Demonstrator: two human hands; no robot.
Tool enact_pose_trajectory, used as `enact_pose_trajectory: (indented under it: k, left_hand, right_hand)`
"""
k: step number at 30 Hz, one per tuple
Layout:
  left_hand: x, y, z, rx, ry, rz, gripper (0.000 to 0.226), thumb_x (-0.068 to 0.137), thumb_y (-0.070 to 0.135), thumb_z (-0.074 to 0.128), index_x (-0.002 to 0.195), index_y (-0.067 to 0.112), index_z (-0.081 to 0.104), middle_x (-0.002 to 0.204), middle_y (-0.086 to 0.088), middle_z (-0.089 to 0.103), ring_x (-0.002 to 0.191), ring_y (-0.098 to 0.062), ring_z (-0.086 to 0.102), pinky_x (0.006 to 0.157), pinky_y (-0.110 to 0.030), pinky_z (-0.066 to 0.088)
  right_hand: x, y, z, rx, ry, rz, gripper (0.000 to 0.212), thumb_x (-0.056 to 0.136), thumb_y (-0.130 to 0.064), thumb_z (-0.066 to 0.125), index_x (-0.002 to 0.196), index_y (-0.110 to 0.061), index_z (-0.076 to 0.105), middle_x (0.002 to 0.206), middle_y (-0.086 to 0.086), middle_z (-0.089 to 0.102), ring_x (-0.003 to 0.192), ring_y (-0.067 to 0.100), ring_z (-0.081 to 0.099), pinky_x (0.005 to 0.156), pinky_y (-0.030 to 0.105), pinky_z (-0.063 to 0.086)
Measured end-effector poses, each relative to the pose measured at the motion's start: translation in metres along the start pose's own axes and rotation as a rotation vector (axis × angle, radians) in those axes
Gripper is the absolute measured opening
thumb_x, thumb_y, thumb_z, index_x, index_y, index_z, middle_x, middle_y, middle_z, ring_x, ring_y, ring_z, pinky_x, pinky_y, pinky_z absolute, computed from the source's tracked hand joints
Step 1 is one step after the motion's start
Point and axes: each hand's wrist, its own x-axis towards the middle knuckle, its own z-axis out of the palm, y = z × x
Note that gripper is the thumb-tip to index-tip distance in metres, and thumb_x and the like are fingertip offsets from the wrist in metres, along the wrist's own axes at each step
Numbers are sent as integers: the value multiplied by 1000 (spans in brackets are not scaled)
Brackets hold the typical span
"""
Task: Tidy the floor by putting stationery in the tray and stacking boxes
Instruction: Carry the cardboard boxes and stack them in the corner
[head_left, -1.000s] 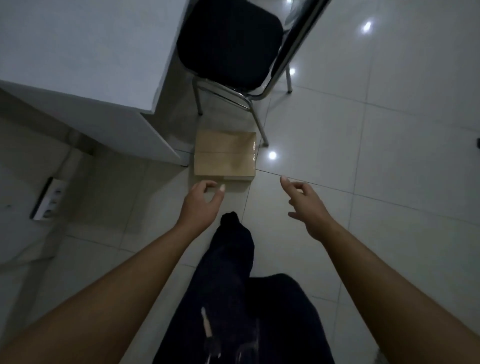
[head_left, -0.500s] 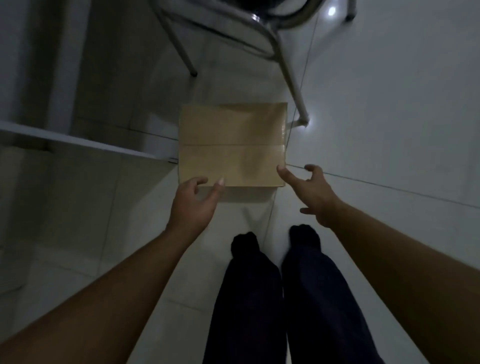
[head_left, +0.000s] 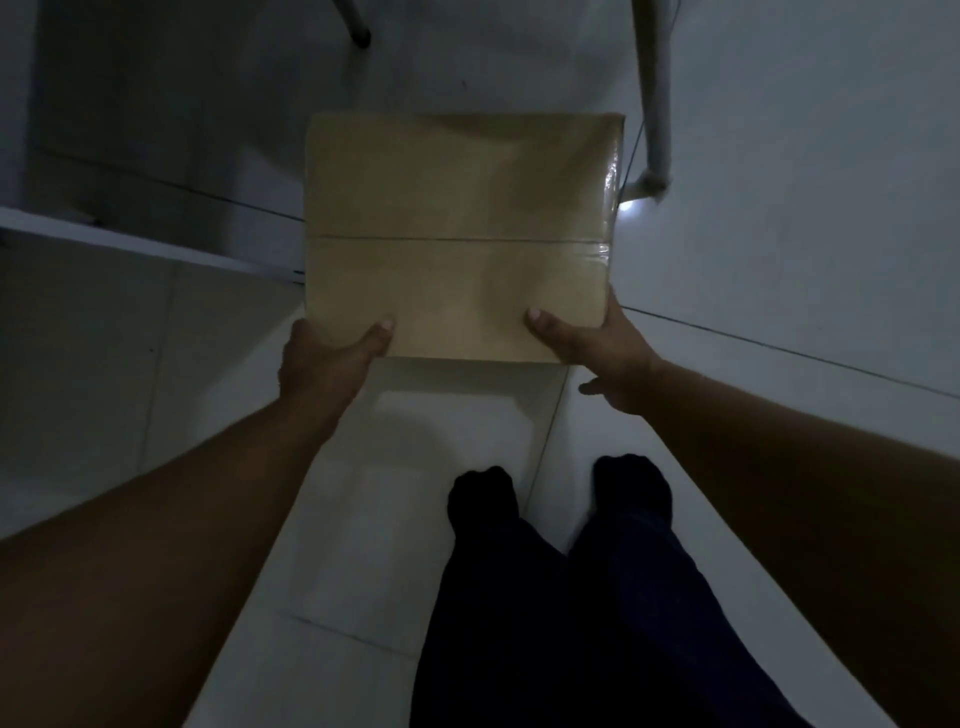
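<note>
Nearest to us, our two dark-socked feet (head_left: 550, 493) stand on the pale tiled floor (head_left: 779, 270). Both forearms reach forward and down past them to the cardboard box (head_left: 457, 234).

Half a second ago our hands were only arriving at its near edge, the left hovering and the right just touching a corner. Now the left hand (head_left: 324, 361) grips the near-left corner and the right hand (head_left: 610, 358) the near-right. Each thumb is pressed flat on the lid, and the other fingers are mostly hidden under or beside the edge.

So we judge the grasp made and the box ready to be carried to a stack. It sits low, straight ahead. The pale patch beneath its near edge suggests it is leaving the floor, though we cannot tell for certain.

Beyond it a chair leg (head_left: 655, 104) stands just beside its right edge, and a white panel edge (head_left: 130, 241) runs off to the left.
</note>
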Motion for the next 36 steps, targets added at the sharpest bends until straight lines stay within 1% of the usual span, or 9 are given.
enact_pose_trajectory:
  k: [3,4,6,10,13,18,24,30,36]
  left_hand:
    - [-18,3,-17,-67,-18,-5,84,55,60,80,120,11,58,120,-7,64,106,-24,63,93,-36,51]
    - [-28,5,-22,-66,-7,-17,90,52,62,80,122,11,56,123,-8,61,107,-25,62,94,-38,52]
    - [-57,13,-34,-59,23,-54,101,50,65,80,129,10,48,131,-11,52,110,-27,59,96,-36,50]
    - [-131,26,-63,-95,40,-94,105,56,58,81,137,10,37,137,-14,39,114,-29,52,93,-30,45]
    - [-192,39,-86,-125,41,-104,101,58,55,82,136,10,37,135,-13,38,113,-29,51,94,-31,45]
    - [-277,66,-125,-173,66,-111,98,62,52,81,136,7,36,133,-12,31,115,-31,48,96,-31,43]
    - [-368,67,-196,-355,131,-121,104,62,55,80,143,13,30,133,-6,31,115,-22,45,94,-23,39]
    - [-467,12,-267,-549,296,-180,68,71,50,75,125,17,50,112,0,41,92,-15,53,72,-19,41]
    - [-552,-82,-308,-750,489,-268,56,77,49,69,122,19,55,120,-3,52,92,-10,57,65,-10,39]
  right_hand:
    - [-20,-12,-3,17,-42,-93,84,68,-48,81,137,-33,35,121,-5,58,102,16,59,70,27,51]
    - [-28,-15,-4,39,-34,-117,78,69,-46,80,134,-28,41,119,-4,61,103,15,61,70,25,54]
    - [-55,-22,-11,81,-28,-129,66,68,-44,81,125,-25,52,117,0,66,106,19,63,83,33,56]
    - [-126,-33,-34,47,-102,-50,73,64,-48,82,126,-27,50,116,1,66,98,19,65,65,26,56]
    - [-185,-41,-57,63,-131,13,84,68,-41,83,135,-37,35,121,-2,59,106,22,60,74,42,59]
    - [-279,-69,-83,34,-108,70,79,65,-45,85,130,-48,39,124,-1,56,109,30,57,71,61,56]
    - [-390,-111,-81,-35,-108,10,80,62,-48,86,130,-43,43,124,0,58,108,30,59,69,56,58]
    - [-491,-132,-47,-218,-218,-102,77,63,-47,86,128,-44,45,121,-2,60,105,26,62,69,50,59]
    - [-557,-121,24,-418,-370,-213,69,62,-45,87,122,-43,51,110,-7,68,101,22,67,73,51,59]
